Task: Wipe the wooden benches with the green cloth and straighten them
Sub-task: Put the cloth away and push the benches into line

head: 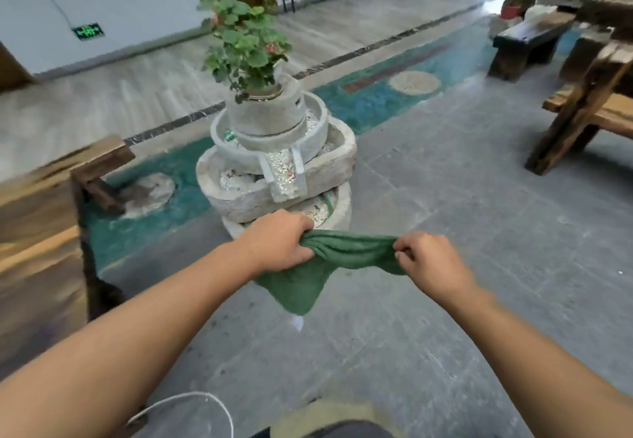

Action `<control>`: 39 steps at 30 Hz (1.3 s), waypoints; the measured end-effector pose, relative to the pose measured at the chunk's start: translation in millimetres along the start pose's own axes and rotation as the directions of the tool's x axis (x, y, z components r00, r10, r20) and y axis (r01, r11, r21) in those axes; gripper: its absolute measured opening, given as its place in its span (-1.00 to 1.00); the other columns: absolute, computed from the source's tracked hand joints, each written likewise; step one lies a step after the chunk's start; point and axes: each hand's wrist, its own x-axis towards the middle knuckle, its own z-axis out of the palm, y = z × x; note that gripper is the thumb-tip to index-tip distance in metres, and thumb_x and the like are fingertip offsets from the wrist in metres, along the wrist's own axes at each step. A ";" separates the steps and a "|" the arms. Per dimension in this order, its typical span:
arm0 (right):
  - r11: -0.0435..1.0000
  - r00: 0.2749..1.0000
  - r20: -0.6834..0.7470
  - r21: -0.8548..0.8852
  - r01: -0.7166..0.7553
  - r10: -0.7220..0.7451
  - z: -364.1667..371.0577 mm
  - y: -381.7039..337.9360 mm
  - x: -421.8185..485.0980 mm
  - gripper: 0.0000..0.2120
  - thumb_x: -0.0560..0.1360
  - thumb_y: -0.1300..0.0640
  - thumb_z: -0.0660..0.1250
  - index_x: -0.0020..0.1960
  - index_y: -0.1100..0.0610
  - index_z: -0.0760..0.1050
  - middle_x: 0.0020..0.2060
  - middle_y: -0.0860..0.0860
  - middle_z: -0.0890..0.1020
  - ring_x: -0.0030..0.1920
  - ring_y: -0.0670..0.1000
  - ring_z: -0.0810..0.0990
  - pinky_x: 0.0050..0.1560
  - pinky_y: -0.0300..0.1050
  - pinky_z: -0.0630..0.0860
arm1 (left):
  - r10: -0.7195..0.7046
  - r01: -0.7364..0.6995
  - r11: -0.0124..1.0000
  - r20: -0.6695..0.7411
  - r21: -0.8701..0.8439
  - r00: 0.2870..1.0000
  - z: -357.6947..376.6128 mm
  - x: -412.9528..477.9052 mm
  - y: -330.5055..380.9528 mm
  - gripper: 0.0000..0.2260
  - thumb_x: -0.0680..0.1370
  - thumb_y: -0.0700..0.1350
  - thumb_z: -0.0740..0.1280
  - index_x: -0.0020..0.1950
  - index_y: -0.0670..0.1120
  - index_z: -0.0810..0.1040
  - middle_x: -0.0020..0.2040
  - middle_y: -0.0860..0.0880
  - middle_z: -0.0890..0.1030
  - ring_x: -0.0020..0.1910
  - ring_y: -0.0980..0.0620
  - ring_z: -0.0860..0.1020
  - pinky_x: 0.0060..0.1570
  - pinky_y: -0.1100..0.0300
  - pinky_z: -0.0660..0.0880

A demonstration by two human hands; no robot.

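Left hand (274,242), right hand (432,259) both gripping green cloth (346,252) mid-frame, pulling it taut between them, likely squaring it for wiping; wooden desk (34,249) lying at left edge

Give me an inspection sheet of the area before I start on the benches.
Surface: grey tiled floor, crossed by a teal painted band.
Job's things: green cloth stretched in the air between both hands, one corner hanging; dark bench far right; lighter wooden bench at the right edge; blurred wooden slab at left, bench or table unclear.
Clutter: nothing seen.
Hands: left hand grips one bunched end of the cloth; right hand pinches the other.
Cables: white cable looping at the bottom edge.
Surroundings: stacked millstones topped by a potted plant; green wall sign.
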 end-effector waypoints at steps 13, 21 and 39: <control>0.923 0.941 0.053 -0.187 0.337 -0.333 84.2 -307.7 33.3 -0.79 0.55 0.20 0.20 -0.24 0.20 0.45 -0.25 0.08 0.53 -0.22 0.18 0.53 -0.24 0.06 0.48 | -0.368 0.362 0.890 0.029 -0.277 0.929 -42.7 -255.0 -228.8 -0.64 0.42 0.27 0.40 -0.24 0.01 0.40 -0.28 0.04 0.51 -0.29 0.06 0.48 -0.27 0.04 0.37; 0.798 0.787 0.186 -0.019 0.602 -0.589 148.2 -482.4 28.3 -0.83 0.41 0.34 0.20 -0.14 0.13 0.25 -0.24 0.06 0.45 -0.19 0.19 0.42 -0.22 0.16 0.43 | -0.527 0.524 0.806 0.069 -0.274 0.847 -24.8 -429.5 -341.9 -0.78 0.54 0.03 0.35 -0.22 -0.04 0.43 -0.25 0.00 0.51 -0.21 -0.02 0.48 -0.24 0.10 0.32; 0.760 0.587 0.483 0.443 0.476 -0.649 253.3 -585.4 68.3 -0.75 0.54 0.13 0.40 -0.28 0.03 0.42 -0.45 -0.01 0.49 -0.39 -0.10 0.45 -0.28 -0.08 0.34 | -0.793 0.854 0.434 0.328 -0.288 0.514 31.3 -593.3 -443.7 -0.71 0.45 0.00 0.45 -0.26 -0.01 0.34 -0.31 0.08 0.43 -0.28 0.07 0.42 -0.26 0.12 0.27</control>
